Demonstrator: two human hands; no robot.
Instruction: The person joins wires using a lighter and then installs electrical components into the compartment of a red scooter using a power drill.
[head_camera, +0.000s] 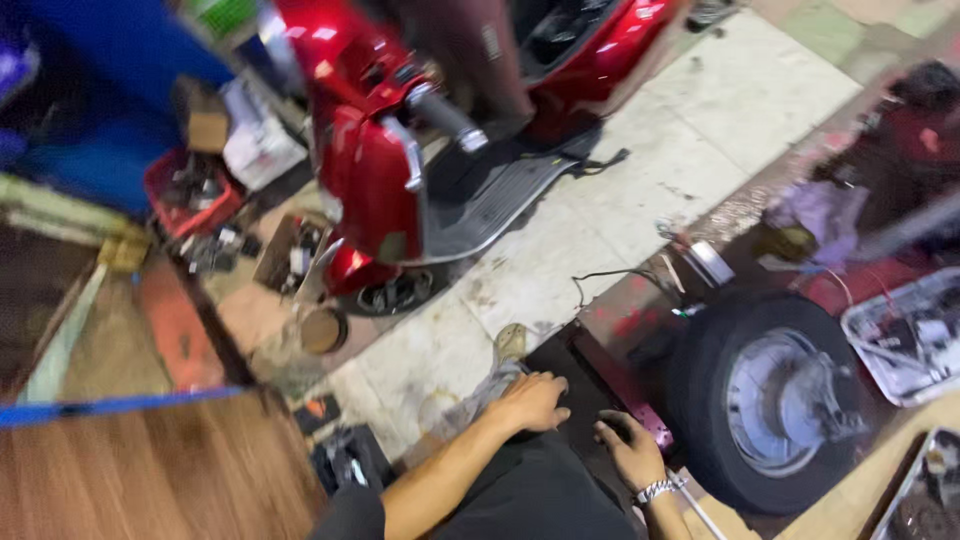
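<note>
**Two hands down on a dark panel beside a loose wheel**

Two bare hands at the bottom of the frame, both pressed to the same dark flat panel (580, 385) lying on the pale tiled floor (700, 130). Left hand (530, 402) spread flat, palm down, fingers loosely apart on the panel's near edge, gripping nothing. Right hand (630, 452), metal watch (658, 489) at the wrist, curled over the panel's right side next to a pink strip (648, 420); too blurred to tell whether those fingers close on anything. Just right of that hand, a black tyre on its silver hub (770, 400), lying on its side, touching or nearly touching the panel.

Now the containers. Far right, a shallow metal tray (905, 335) crowded with small parts and wires, contents too smeared to name. Bottom right corner, the edge of a second tray (925, 490), dark bits inside. Left side, a red plastic crate (188, 195) packed with dark hardware, well apart from the hands. Beside it a white box (262, 150), and below that an open cardboard box (292, 250) holding small mixed pieces. A round tin (323, 330) just by the scooter's front wheel.

Up top, a red scooter (380, 170) parked on the tiles, black footboard showing. Wooden flooring (150, 470) at lower left.
</note>
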